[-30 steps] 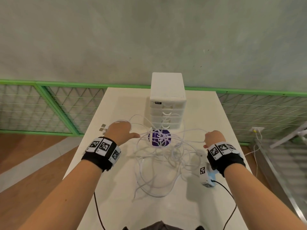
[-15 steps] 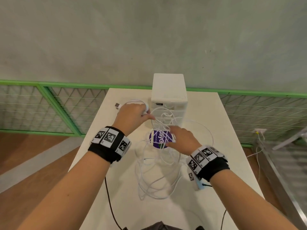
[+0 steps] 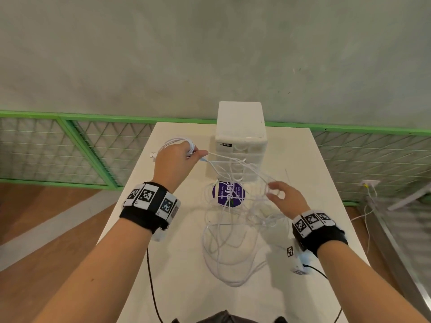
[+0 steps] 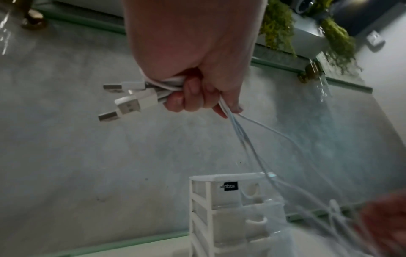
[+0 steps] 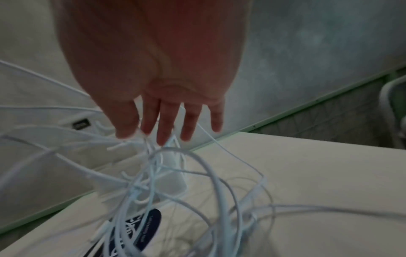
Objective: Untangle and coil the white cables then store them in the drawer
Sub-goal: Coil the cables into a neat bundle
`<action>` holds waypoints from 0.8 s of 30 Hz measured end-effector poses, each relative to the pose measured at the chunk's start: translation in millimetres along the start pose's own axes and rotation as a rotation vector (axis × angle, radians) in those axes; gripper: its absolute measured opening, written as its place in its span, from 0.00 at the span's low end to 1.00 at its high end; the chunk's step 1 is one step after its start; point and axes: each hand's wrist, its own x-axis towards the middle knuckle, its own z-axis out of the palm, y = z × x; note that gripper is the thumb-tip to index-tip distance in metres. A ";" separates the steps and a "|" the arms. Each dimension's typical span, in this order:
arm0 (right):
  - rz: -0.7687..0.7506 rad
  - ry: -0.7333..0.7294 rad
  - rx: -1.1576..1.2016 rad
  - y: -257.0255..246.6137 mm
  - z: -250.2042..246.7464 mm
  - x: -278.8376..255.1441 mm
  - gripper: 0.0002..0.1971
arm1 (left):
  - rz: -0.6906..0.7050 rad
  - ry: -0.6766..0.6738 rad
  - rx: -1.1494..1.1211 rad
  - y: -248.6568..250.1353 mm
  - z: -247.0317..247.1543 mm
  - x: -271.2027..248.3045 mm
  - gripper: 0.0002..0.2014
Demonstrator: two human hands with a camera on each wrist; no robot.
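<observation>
Several white cables (image 3: 229,243) lie tangled on the white table (image 3: 184,283), with strands lifted in front of the white drawer unit (image 3: 240,127). My left hand (image 3: 179,157) is raised left of the unit and grips a bundle of cable ends; their USB plugs (image 4: 127,104) stick out of the fist (image 4: 197,97). Strands run from it down to the right. My right hand (image 3: 281,194) hovers to the right of the tangle. Its fingers (image 5: 167,125) are straight and spread, touching the loose loops (image 5: 175,173). All drawers (image 4: 248,219) look closed.
A round purple disc (image 3: 228,194) lies under the cables in front of the drawer unit. Black leads (image 3: 151,276) run from my wrist cameras off the near table edge. A green mesh fence (image 3: 70,148) and a grey wall stand behind the table. A wall socket (image 3: 369,183) is at right.
My left hand has lifted the bundle of cable ends higher, drawing strands taut. My right hand has moved from the purple disc out to the right, fingers now spread.
</observation>
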 end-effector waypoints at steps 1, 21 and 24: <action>-0.075 0.108 0.029 -10.4 -1.9 -2.7 0.14 | 0.004 0.000 -0.011 2.8 1.8 -0.4 0.21; -0.139 -0.163 -0.270 -11.8 34.0 -15.8 0.15 | -0.003 0.135 -0.043 16.1 -43.5 28.0 0.26; -0.032 -0.252 -0.291 -16.9 20.3 -6.9 0.21 | -0.070 0.114 -0.063 10.2 -33.5 21.6 0.22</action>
